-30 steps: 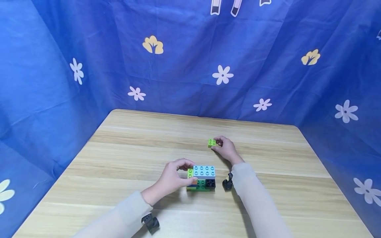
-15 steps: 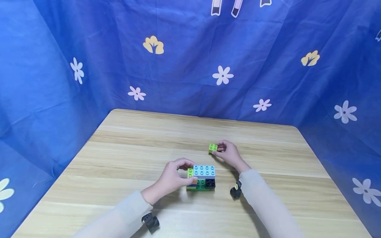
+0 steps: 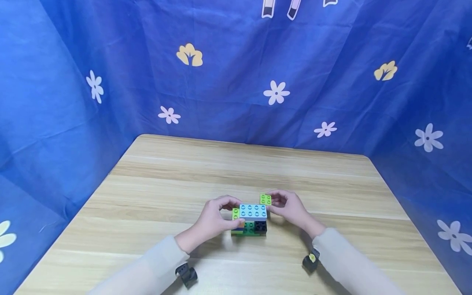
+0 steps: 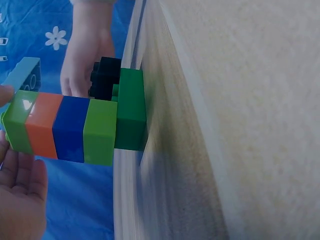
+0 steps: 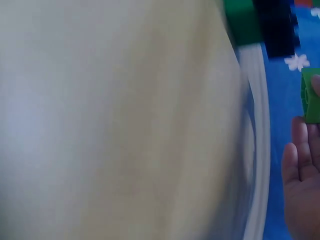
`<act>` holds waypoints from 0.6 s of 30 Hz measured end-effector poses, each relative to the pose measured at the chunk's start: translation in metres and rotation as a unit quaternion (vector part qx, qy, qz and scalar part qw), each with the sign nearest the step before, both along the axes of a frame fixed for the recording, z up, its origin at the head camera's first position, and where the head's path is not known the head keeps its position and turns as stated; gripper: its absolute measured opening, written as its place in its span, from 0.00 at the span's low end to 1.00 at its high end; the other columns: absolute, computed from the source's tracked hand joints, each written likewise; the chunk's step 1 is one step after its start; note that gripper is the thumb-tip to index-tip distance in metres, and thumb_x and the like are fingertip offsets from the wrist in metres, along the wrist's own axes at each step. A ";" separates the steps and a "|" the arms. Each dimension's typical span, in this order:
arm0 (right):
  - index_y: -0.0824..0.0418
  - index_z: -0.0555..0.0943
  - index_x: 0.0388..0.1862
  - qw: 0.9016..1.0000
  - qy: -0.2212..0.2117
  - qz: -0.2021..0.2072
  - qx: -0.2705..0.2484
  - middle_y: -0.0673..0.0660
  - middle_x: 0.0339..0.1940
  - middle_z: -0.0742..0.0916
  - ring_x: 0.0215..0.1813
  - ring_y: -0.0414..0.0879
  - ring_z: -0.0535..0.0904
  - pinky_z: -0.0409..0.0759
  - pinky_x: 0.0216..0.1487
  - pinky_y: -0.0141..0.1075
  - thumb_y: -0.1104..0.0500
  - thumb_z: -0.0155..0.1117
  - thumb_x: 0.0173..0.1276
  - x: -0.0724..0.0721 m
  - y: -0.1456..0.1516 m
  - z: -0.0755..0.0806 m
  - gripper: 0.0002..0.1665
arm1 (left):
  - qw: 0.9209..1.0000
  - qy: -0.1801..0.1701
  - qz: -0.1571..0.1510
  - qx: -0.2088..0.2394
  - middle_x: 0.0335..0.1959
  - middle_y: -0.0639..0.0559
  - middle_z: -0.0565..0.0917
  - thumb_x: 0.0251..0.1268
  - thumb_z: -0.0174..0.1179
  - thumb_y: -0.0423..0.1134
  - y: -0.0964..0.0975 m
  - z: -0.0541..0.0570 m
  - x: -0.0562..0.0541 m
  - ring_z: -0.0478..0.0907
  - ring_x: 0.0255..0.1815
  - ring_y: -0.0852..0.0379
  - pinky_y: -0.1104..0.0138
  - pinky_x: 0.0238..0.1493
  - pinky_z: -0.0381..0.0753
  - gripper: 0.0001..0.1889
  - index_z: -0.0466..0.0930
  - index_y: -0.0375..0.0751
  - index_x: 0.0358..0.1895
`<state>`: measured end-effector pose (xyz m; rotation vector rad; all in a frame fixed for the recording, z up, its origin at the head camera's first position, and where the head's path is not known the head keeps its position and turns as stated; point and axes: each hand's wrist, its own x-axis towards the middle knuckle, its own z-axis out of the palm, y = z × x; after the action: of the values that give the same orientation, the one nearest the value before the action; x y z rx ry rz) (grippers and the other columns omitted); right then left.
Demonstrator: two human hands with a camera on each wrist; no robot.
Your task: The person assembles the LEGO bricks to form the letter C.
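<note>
A built stack of toy bricks stands on the table. Its dark green base brick (image 4: 131, 110) carries a left column with a lime brick (image 4: 100, 132), a blue brick (image 4: 71, 129), an orange brick (image 4: 45, 125) and a lime brick on top. Across the top lies a light blue brick (image 3: 252, 212); a black brick (image 3: 260, 227) sits at the base's right end. My left hand (image 3: 214, 219) grips the column's upper part between thumb and fingers. My right hand (image 3: 291, 207) pinches a loose lime four-stud brick (image 3: 265, 199) just behind the stack's right end.
The wooden table (image 3: 166, 188) extends round the stack on all sides. A blue flowered curtain (image 3: 228, 69) hangs behind it and along both sides. A small black wrist camera (image 3: 187, 275) sits under the left sleeve, another black camera (image 3: 310, 261) under the right.
My right hand has drawn the loose lime brick back toward me, from farther up the table to close behind the stack. The left hand and stack stay in place.
</note>
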<state>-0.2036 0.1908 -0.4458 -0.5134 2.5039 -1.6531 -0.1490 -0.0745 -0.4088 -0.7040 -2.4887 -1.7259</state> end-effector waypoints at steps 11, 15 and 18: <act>0.66 0.80 0.48 0.998 0.014 0.056 -0.007 0.55 0.41 0.85 0.41 0.46 0.80 0.80 0.48 0.38 0.63 0.75 0.52 0.037 0.002 0.005 0.24 | 1.000 0.023 -0.009 -0.006 0.38 0.57 0.83 0.44 0.73 0.32 0.001 -0.001 -0.003 0.78 0.39 0.57 0.50 0.46 0.78 0.17 0.82 0.41 0.42; 0.65 0.80 0.48 0.998 0.018 0.058 -0.010 0.55 0.42 0.84 0.42 0.46 0.80 0.80 0.49 0.38 0.62 0.76 0.52 0.042 0.002 0.009 0.24 | 1.000 0.023 -0.011 -0.008 0.38 0.57 0.83 0.44 0.73 0.33 0.001 -0.002 -0.004 0.78 0.40 0.57 0.49 0.47 0.78 0.18 0.82 0.41 0.42; 0.66 0.79 0.48 0.998 0.024 0.063 -0.022 0.56 0.43 0.84 0.43 0.46 0.80 0.79 0.50 0.39 0.62 0.76 0.52 0.043 0.002 0.012 0.24 | 1.000 0.021 -0.010 -0.010 0.38 0.58 0.83 0.44 0.73 0.33 0.001 -0.002 -0.004 0.78 0.40 0.57 0.49 0.47 0.78 0.18 0.82 0.42 0.42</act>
<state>-0.1601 0.1933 -0.4339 -0.7067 2.4172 -1.6714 -0.1531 -0.0738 -0.4108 -0.7622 -2.4835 -1.6755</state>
